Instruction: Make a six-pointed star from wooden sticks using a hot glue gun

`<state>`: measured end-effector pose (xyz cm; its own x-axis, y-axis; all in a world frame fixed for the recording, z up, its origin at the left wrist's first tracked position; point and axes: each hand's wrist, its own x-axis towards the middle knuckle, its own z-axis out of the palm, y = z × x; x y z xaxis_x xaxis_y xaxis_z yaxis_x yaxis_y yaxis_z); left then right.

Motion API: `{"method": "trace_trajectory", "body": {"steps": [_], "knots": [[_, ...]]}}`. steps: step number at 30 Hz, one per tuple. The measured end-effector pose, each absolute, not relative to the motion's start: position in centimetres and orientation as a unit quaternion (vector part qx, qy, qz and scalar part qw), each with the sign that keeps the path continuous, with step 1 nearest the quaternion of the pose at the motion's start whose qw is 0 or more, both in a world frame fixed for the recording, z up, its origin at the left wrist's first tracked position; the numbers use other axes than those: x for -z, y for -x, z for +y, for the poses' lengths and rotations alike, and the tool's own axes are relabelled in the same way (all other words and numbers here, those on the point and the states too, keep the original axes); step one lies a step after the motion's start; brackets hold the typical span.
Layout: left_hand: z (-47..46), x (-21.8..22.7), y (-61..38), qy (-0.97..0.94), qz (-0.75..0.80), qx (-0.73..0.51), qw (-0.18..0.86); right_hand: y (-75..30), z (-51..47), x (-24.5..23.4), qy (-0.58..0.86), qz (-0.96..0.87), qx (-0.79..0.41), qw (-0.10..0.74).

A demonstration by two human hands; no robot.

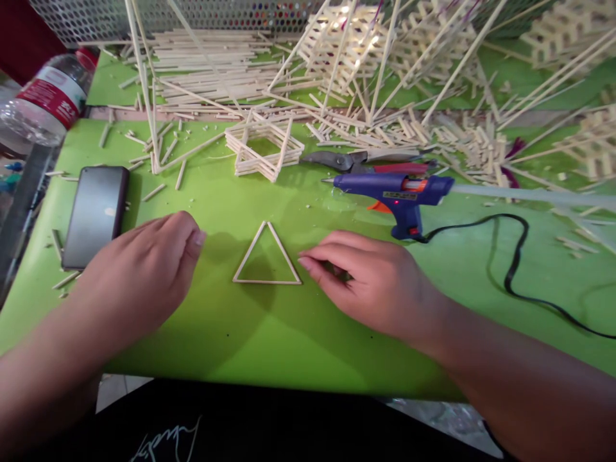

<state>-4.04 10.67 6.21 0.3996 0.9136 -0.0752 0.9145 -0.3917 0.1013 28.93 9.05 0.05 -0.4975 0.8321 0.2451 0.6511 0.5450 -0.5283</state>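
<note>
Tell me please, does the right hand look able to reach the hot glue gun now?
Probably yes: the hot glue gun lies just beyond the right hand, and nothing visible blocks its handle.

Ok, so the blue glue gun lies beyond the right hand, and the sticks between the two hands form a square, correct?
Not quite: the sticks between the left hand and the right hand form a triangle, as the head view shows. The blue glue gun does lie beyond the right hand.
</note>
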Motion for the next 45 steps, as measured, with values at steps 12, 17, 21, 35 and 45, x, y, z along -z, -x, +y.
{"method": "trace_trajectory", "body": {"steps": [12, 17, 21, 35, 45], "knots": [[9.3, -6.1, 3.2, -0.851, 0.479, 0.035, 0.212, -28.9, 9.1, 0.3, 0.438, -0.849, -0.168, 0.244], [9.6, -5.7, 2.5, -0.819, 0.508, 0.054, 0.263, -28.8, 9.1, 0.2, 0.438, -0.849, -0.167, 0.243], [9.5, -5.4, 2.4, -0.825, 0.501, 0.057, 0.253, -28.8, 9.1, 0.2, 0.442, -0.846, -0.174, 0.244], [10.6, -9.0, 4.4, -0.794, 0.431, 0.063, 0.424, -28.6, 9.4, 0.1, 0.456, -0.829, -0.189, 0.263], [12.1, -6.4, 4.2, -0.811, 0.542, -0.005, 0.220, -28.5, 10.4, 0.1, 0.467, -0.821, -0.199, 0.262]]}}
